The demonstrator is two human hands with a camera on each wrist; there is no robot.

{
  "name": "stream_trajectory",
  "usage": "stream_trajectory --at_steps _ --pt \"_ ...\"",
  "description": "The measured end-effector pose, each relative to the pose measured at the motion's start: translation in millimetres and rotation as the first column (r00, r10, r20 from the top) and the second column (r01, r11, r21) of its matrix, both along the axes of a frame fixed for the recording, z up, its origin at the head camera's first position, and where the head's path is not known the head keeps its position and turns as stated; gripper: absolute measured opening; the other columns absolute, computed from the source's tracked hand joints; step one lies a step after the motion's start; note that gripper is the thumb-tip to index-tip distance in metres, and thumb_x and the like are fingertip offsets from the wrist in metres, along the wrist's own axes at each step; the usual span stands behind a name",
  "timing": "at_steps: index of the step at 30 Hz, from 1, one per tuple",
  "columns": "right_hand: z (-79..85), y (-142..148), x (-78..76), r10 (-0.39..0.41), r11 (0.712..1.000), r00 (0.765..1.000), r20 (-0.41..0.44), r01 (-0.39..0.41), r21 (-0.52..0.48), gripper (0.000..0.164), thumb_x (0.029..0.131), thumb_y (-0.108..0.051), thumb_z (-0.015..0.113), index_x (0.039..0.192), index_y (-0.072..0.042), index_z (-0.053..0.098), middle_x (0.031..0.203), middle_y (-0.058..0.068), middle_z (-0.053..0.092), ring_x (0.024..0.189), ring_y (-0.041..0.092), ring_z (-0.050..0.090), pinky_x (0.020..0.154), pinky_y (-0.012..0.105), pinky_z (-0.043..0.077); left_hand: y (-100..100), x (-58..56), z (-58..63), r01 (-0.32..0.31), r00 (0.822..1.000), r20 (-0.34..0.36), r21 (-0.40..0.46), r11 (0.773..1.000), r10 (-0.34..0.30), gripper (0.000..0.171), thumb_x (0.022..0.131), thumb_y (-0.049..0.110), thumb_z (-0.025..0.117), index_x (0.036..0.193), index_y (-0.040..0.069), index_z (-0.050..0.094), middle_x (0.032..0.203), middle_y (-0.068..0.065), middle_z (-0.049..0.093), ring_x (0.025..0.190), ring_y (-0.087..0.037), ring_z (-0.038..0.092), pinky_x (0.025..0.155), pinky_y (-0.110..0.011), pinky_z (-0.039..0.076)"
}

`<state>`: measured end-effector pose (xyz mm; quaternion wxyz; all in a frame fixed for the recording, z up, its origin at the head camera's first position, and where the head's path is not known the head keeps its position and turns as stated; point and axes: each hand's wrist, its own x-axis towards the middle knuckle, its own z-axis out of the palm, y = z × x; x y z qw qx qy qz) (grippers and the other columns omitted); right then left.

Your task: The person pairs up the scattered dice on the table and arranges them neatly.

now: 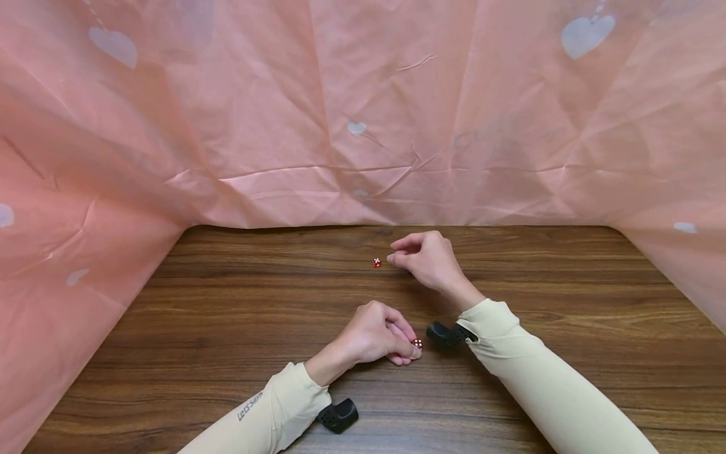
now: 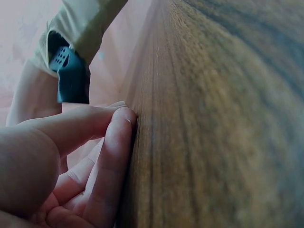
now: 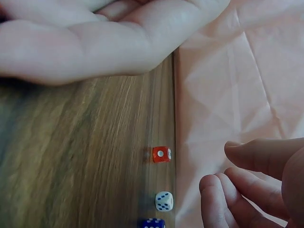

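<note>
Low over the front of the table, my left hand pinches a dark red die with white pips between thumb and fingers. The left wrist view shows those bent fingers meeting the thumb beside the wood, and the die is hidden there. Farther back, my right hand hovers with thumb and fingers apart, holding nothing. Just left of its fingertips lies a bright red die. In the right wrist view a white die with blue pips and a blue die lie in line with it.
The brown wood table ends at the back against a wrinkled pink cloth, which also hangs along both sides. Black wrist devices sit under both cream sleeves. My left hand is close to the right wrist's device.
</note>
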<state>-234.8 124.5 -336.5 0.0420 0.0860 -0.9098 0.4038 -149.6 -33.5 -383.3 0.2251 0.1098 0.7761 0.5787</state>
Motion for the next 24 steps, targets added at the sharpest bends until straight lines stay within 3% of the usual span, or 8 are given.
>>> stream_trajectory --at_steps 13,24 --pt "-8.5 -14 -16.6 -0.013 0.998 0.999 0.037 0.011 0.063 0.027 0.084 -0.028 0.088 0.106 -0.012 0.085 0.093 0.004 0.084 0.103 0.026 0.072 0.085 0.033 0.052 0 -0.7 -0.5 0.008 1.0 -0.008 0.008 1.0 -0.008 0.014 0.077 0.0 0.089 0.08 0.006 0.077 0.072 -0.007 0.08 0.054 -0.007 0.07 0.055 -0.024 0.06" --pt "-12.7 -17 -26.7 -0.007 0.989 0.996 0.086 -0.006 0.15 0.027 0.085 -0.031 0.088 0.106 -0.015 0.085 0.109 0.008 0.083 0.118 0.034 0.068 0.099 0.045 0.055 3 -0.7 0.6 0.008 1.0 -0.011 -0.002 1.0 -0.008 0.012 0.077 0.0 0.088 0.081 0.005 0.078 0.071 -0.006 0.08 0.054 -0.006 0.07 0.055 -0.024 0.06"
